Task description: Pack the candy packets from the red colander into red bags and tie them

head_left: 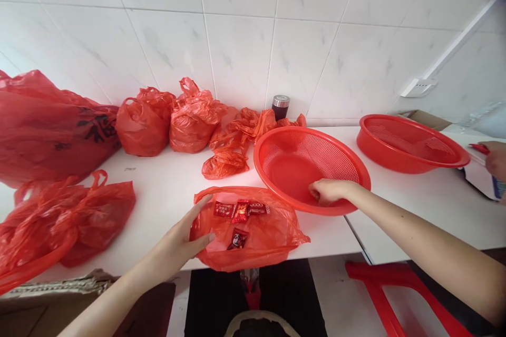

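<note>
1. Plainly, the left hand (179,245) lies flat on the left edge of the near red plastic bag (253,234), fingers stretched out and slightly spread, thumb out to the side, pinching nothing. Judging from this, it serves best as a weight: keeping the palm down on the thin film should stop the bag sliding or closing over the sweets.

2. On the bag, at the front edge of the white table (166,195), lie a few wrapped candies (241,210): three in a row near the top and one lower down, close to the left fingertips. They are small, in glossy red wrappers with pale print I cannot read; the bag is crumpled, translucent and lies open and nearly flat.

3. To the right, the right hand (326,191) rests inside the near rim of the red mesh basket (312,168), fingers curled inward and pressed together; whether they hold anything I cannot tell. The basket is round, shallow and perforated, its rim just beside the bag. A release low over the mesh would likely keep light pieces from bouncing out.

4. Farther right stands a second red basket (411,145), well apart from both hands.
</note>
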### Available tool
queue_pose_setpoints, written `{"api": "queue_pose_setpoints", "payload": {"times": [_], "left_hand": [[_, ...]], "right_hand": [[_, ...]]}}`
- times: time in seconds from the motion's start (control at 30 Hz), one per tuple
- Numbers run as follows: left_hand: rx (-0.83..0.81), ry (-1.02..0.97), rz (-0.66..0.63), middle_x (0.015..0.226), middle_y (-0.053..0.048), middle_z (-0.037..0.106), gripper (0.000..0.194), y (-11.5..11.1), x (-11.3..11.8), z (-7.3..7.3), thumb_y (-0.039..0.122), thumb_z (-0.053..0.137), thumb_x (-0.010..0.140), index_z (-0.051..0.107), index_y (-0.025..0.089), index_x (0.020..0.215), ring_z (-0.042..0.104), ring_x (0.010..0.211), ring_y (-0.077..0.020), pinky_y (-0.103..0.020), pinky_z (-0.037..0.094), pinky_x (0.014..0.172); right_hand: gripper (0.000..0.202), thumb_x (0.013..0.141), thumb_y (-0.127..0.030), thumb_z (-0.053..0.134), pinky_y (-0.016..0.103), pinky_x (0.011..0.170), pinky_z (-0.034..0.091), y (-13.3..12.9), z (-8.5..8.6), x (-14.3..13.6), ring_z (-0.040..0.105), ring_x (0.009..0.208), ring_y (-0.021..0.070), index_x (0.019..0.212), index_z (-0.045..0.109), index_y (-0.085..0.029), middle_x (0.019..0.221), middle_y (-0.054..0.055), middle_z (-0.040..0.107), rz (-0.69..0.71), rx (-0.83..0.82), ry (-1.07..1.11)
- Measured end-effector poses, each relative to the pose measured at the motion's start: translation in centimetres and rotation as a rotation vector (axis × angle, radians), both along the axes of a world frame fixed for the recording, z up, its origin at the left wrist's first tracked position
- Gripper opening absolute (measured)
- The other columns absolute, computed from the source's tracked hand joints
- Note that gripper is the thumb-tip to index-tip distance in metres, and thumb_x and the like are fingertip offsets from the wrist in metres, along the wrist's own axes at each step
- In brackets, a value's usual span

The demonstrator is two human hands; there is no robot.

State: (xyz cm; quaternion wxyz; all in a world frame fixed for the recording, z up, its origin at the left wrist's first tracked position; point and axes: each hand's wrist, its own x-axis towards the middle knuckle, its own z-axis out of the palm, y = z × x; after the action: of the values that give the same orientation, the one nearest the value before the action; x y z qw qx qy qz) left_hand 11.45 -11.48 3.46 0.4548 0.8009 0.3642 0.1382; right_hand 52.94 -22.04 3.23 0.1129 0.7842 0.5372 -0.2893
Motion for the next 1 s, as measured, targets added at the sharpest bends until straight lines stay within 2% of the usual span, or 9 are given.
{"api": "queue_pose_setpoints", "payload": {"times": [0.1, 0.2, 0.3, 0.37, 0.5, 0.6, 0.77, 0.9, 1.0], "left_hand": [[-0.034, 0.015, -0.022, 0.155, -0.009, 0.034, 0.071, 0.1, 0.0, -0.3, 0.038, 0.055, 0.087, 0.026, 0.025, 0.151, 0.035, 0.14, -0.0269, -0.045, 0.028, 0.115], [-0.059, 0.002, -0.029, 0.157, -0.007, 0.031, 0.071, 0.4, 0.0, -0.4, 0.041, 0.054, 0.088, 0.024, 0.028, 0.151, 0.034, 0.141, -0.026, -0.045, 0.027, 0.116], [-0.036, 0.015, -0.038, 0.158, -0.006, 0.029, 0.069, 0.7, -0.3, -0.1, 0.044, 0.053, 0.088, 0.026, 0.031, 0.15, 0.03, 0.143, -0.0258, -0.046, 0.025, 0.117], [0.014, 0.02, -0.027, 0.158, -0.006, 0.027, 0.069, 0.9, -0.6, 0.4, 0.045, 0.054, 0.088, 0.028, 0.031, 0.149, 0.023, 0.145, -0.027, -0.047, 0.021, 0.118], [-0.047, -0.002, 0.031, 0.15, -0.008, 0.042, 0.074, 0.8, -1.5, 1.4, 0.045, 0.057, 0.086, 0.024, 0.033, 0.151, 0.044, 0.133, -0.0303, -0.047, 0.04, 0.109], [-0.173, -0.01, 0.066, 0.14, -0.008, 0.051, 0.076, 0.6, -2.7, 1.5, 0.045, 0.056, 0.087, 0.017, 0.035, 0.152, 0.063, 0.108, -0.0265, -0.042, 0.055, 0.09], [-0.172, 0.003, 0.107, 0.122, -0.009, 0.06, 0.07, 0.8, -4.5, 1.2, 0.047, 0.06, 0.084, 0.032, 0.028, 0.145, 0.064, 0.103, -0.0261, -0.039, 0.056, 0.084], [-0.159, 0.072, 0.026, 0.096, -0.005, 0.068, 0.037, 0.8, -4.9, 1.5, 0.049, 0.06, 0.084, 0.062, 0.02, 0.108, 0.064, 0.093, -0.0244, -0.035, 0.054, 0.082], [-0.241, 0.063, -0.01, 0.084, -0.002, 0.068, 0.033, 0.5, -4.6, 2.3, 0.051, 0.057, 0.086, 0.065, 0.019, 0.088, 0.063, 0.08, -0.0204, -0.031, 0.053, 0.073]], "right_hand": [[0.014, 0.068, -0.016, 0.068, 0.027, 0.056, 0.041, 0.5, 1.2, 0.0, 0.06, 0.068, 0.0181, 0.071, 0.055, -0.018, 0.078, 0.003, 0.063, -0.003, 0.097, 0.075], [0.011, 0.089, -0.03, 0.052, 0.023, 0.055, 0.044, 1.0, 4.1, -2.1, 0.064, 0.075, 0.014, 0.09, 0.049, -0.02, 0.099, 0.005, 0.066, -0.068, 0.357, 0.282], [0.022, 0.091, -0.04, 0.054, 0.019, 0.047, 0.042, 1.2, 6.3, -7.5, 0.067, 0.069, 0.0129, 0.097, 0.046, -0.02, 0.102, 0.007, 0.068, -0.101, 0.578, 0.713], [0.024, 0.091, -0.041, 0.056, 0.021, 0.047, 0.045, 1.4, 6.6, -12.0, 0.067, 0.065, 0.0129, 0.101, 0.049, -0.021, 0.103, 0.007, 0.069, 0.009, 0.526, 0.856], [0.035, 0.09, -0.031, 0.059, 0.035, 0.088, 0.051, 1.6, 5.9, -18.1, 0.063, 0.108, 0.0208, 0.124, 0.052, -0.026, 0.125, 0.007, 0.062, 0.211, 0.775, 0.618], [0.036, 0.091, -0.032, 0.058, 0.036, 0.095, 0.046, 1.0, 6.1, -18.2, 0.06, 0.112, 0.0211, 0.127, 0.054, -0.027, 0.128, 0.006, 0.061, 0.257, 0.842, 0.493], [0.019, 0.093, -0.033, 0.054, 0.032, 0.074, 0.047, -2.9, 7.1, -15.3, 0.064, 0.085, 0.0199, 0.106, 0.066, -0.026, 0.095, 0.003, 0.069, 0.248, 0.655, 0.253], [0.025, 0.088, -0.039, 0.057, 0.033, 0.068, 0.046, -6.7, 5.6, -13.6, 0.064, 0.083, 0.0254, 0.109, 0.067, -0.029, 0.092, 0.006, 0.067, 0.228, 0.443, 0.086], [0.035, 0.085, -0.038, 0.061, 0.036, 0.072, 0.048, -8.1, 3.8, -12.9, 0.065, 0.09, 0.0288, 0.119, 0.064, -0.029, 0.097, 0.009, 0.068, 0.159, 0.356, 0.105]]}}
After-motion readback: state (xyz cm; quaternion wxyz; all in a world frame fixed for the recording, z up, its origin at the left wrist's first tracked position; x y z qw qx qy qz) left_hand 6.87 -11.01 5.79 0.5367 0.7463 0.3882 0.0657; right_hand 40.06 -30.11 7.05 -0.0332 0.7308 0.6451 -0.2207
